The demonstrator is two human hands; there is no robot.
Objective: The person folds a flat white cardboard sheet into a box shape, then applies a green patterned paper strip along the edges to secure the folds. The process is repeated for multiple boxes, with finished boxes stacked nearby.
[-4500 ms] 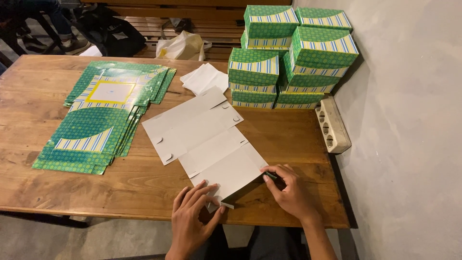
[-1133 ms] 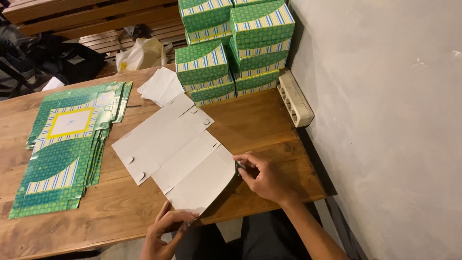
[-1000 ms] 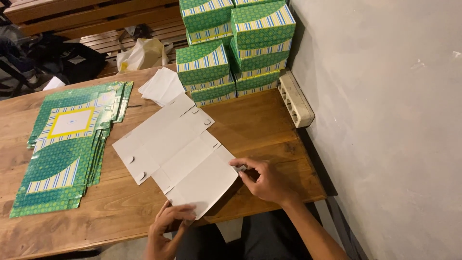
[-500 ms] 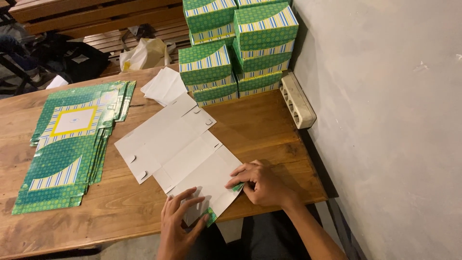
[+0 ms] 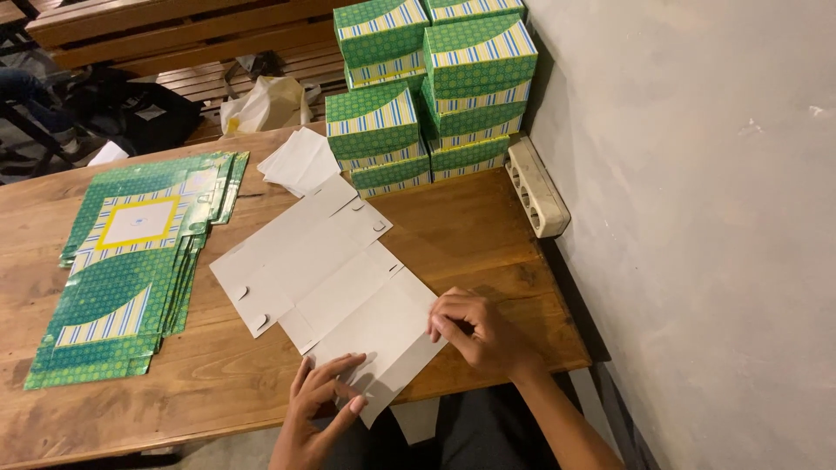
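Flat white cardboard box blank (image 5: pixel 322 278), plain side up, with creased panels and small slotted tabs along its left edge; lies diagonally on the brown wooden desk (image 5: pixel 488 235), its near corner overhanging the desk's front edge. Bare wood lies open right of the blank up to the white power strip (image 5: pixel 537 185) at the grey wall (image 5: pixel 697 218). Stack of flat green printed blanks (image 5: pixel 131 261) sits well left. Left hand (image 5: pixel 324 402) fingers spread, pressing the near panel flat. Right hand (image 5: pixel 477 332) curled, fingertips pinching the panel's right edge
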